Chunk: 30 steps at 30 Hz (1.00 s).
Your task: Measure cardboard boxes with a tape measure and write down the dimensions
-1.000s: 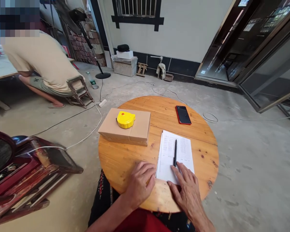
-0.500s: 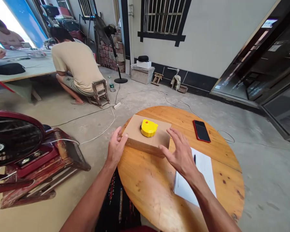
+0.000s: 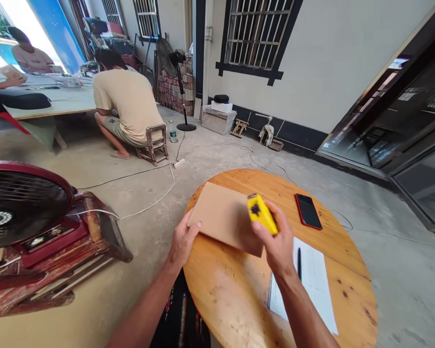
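A yellow tape measure [image 3: 263,215] is in my right hand [image 3: 280,237], whose fingers and thumb close round its sides. It is held above the right end of a brown cardboard box [image 3: 224,215]. My left hand [image 3: 184,237] grips the box's left end, thumb on the top face and fingers down the side. The box lies at the far left part of a round wooden table [image 3: 224,290]. Beside my right forearm are white paper sheets [image 3: 313,275] with a dark pen [image 3: 299,264] on top.
A phone with a red edge [image 3: 308,211] lies at the table's right. To the left, a dark red fan [image 3: 25,212] sits on a wooden chair. Cables run over the floor [image 3: 145,203]. Further off, a person [image 3: 126,101] sits on a low chair near a standing fan [image 3: 181,87].
My right hand has taken the tape measure off the box top and lifted it to the right. My left hand stays at the box's left end. The view has shifted slightly.
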Tool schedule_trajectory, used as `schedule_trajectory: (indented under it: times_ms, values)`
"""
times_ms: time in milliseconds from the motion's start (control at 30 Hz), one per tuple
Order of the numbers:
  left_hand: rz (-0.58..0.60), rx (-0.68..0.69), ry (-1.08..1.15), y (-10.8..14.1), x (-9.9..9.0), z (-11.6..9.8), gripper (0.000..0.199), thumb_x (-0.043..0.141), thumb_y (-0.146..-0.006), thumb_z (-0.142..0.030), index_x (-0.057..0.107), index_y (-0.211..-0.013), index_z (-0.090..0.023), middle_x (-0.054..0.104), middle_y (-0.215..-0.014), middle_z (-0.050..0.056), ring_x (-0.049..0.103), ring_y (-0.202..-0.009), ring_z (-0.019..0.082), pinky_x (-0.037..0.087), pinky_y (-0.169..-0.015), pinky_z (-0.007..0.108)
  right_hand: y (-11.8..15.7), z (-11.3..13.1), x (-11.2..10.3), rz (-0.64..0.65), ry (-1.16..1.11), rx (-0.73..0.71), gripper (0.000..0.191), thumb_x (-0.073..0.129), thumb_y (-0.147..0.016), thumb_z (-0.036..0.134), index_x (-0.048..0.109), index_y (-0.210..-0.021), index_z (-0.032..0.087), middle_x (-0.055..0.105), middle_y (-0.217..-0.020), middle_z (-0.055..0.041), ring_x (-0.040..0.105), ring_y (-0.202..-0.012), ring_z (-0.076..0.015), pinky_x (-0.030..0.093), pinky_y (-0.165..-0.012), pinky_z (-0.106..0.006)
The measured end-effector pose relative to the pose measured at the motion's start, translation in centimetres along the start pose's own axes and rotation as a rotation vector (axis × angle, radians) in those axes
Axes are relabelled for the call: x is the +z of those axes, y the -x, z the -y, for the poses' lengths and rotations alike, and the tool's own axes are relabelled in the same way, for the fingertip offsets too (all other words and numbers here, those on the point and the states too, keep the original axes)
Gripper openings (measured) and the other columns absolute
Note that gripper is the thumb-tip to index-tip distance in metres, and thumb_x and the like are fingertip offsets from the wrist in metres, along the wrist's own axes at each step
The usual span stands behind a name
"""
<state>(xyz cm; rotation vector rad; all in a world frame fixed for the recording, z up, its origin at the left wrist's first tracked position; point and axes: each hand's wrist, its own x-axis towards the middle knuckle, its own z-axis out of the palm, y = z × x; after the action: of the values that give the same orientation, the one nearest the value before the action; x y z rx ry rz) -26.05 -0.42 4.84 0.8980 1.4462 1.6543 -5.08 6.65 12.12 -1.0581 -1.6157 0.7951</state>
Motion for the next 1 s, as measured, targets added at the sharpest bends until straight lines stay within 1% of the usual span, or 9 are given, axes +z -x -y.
schedule_trajectory:
  times_ms: [100, 200, 333, 567, 700, 800, 867, 933, 1000]
  values:
    - [-0.081, -0.023, -0.044, 2.3, -1.3, 1.7, 0.066, 0.059, -0.082, -0.042, 0.048, -0.141, -0.013, 0.065, -0.130, 0.012, 0.059, -0.121, 0.031, 0.050, -0.098, 0.041, 3.5, -0.5, -3.1, -0.204, -0.287, 0.091, 0.052, 0.068, -0.077, 0.047, 0.062, -0.122, 0.022, 0.069, -0.116, -0.0097, 0.065, -0.100, -0.0281, 0.052, -0.082, -0.040]
    - [-0.106, -0.032, -0.104, 4.6, -2.2, 3.7, 0.065, 0.062, -0.080, -0.040, 0.049, -0.138, -0.014, 0.063, -0.133, 0.012, 0.058, -0.124, 0.031, 0.049, -0.101, 0.040, 6.4, -1.4, -5.0, -0.297, -0.499, 0.217, 0.046, 0.063, -0.079, 0.045, 0.065, -0.118, 0.020, 0.072, -0.110, -0.0102, 0.068, -0.096, -0.0281, 0.052, -0.084, -0.043]
    - [-0.059, -0.053, -0.148, 7.0, -1.7, 5.2, 0.057, 0.064, -0.078, -0.039, 0.055, -0.129, -0.015, 0.067, -0.125, 0.011, 0.060, -0.122, 0.030, 0.048, -0.101, 0.040, 8.7, -2.7, -5.8, -0.311, -0.571, 0.278, 0.035, 0.056, -0.085, 0.042, 0.068, -0.112, 0.022, 0.074, -0.108, -0.0091, 0.070, -0.094, -0.0269, 0.055, -0.084, -0.044]
    - [-0.035, -0.077, -0.186, 8.4, 0.1, 5.0, 0.054, 0.064, -0.080, -0.045, 0.056, -0.125, -0.017, 0.068, -0.123, 0.010, 0.063, -0.116, 0.029, 0.052, -0.096, 0.039, 10.0, -3.1, -7.1, -0.339, -0.663, 0.347, 0.031, 0.056, -0.086, 0.041, 0.072, -0.106, 0.024, 0.075, -0.110, -0.0088, 0.071, -0.095, -0.0275, 0.056, -0.083, -0.044]
    - [-0.168, 0.104, -0.443, 9.2, -0.8, 4.6, 0.056, 0.062, -0.082, -0.045, 0.053, -0.131, -0.019, 0.063, -0.125, 0.010, 0.060, -0.114, 0.028, 0.048, -0.099, 0.042, 11.1, -2.3, -8.8, -0.328, -0.714, 0.335, 0.033, 0.059, -0.083, 0.045, 0.074, -0.104, 0.025, 0.075, -0.110, -0.0111, 0.072, -0.089, -0.0309, 0.058, -0.074, -0.046]
    - [-0.303, 0.393, -0.617, 10.9, -1.7, 3.3, 0.047, 0.063, -0.082, -0.039, 0.056, -0.125, -0.019, 0.062, -0.115, 0.009, 0.059, -0.107, 0.027, 0.044, -0.101, 0.044, 12.4, -1.6, -10.3, -0.258, -0.735, 0.273, 0.037, 0.060, -0.081, 0.049, 0.075, -0.105, 0.024, 0.075, -0.108, -0.0130, 0.072, -0.086, -0.0327, 0.058, -0.068, -0.046]
    - [-0.291, 0.487, -0.620, 12.5, -1.7, 1.8, 0.035, 0.064, -0.083, -0.034, 0.061, -0.115, -0.021, 0.064, -0.103, 0.006, 0.062, -0.098, 0.024, 0.048, -0.096, 0.040, 13.4, -1.2, -11.3, -0.128, -0.734, 0.263, 0.045, 0.063, -0.077, 0.055, 0.074, -0.109, 0.025, 0.075, -0.106, -0.0128, 0.072, -0.085, -0.0326, 0.058, -0.068, -0.045]
    - [-0.111, 0.428, -0.543, 14.1, -1.1, 0.3, 0.022, 0.062, -0.086, -0.031, 0.065, -0.106, -0.024, 0.066, -0.092, 0.004, 0.064, -0.088, 0.021, 0.053, -0.085, 0.034, 14.5, -0.9, -12.1, 0.098, -0.687, 0.301, 0.058, 0.068, -0.071, 0.061, 0.072, -0.116, 0.024, 0.075, -0.104, -0.0129, 0.071, -0.085, -0.0337, 0.058, -0.070, -0.045]
    - [0.206, 0.212, -0.390, 15.5, 0.2, -1.0, 0.022, 0.060, -0.089, -0.037, 0.067, -0.105, -0.024, 0.067, -0.087, 0.004, 0.066, -0.081, 0.020, 0.055, -0.075, 0.031, 15.9, -0.6, -12.5, 0.322, -0.573, 0.362, 0.069, 0.071, -0.066, 0.063, 0.069, -0.123, 0.024, 0.072, -0.112, -0.0138, 0.070, -0.093, -0.0368, 0.057, -0.076, -0.046]
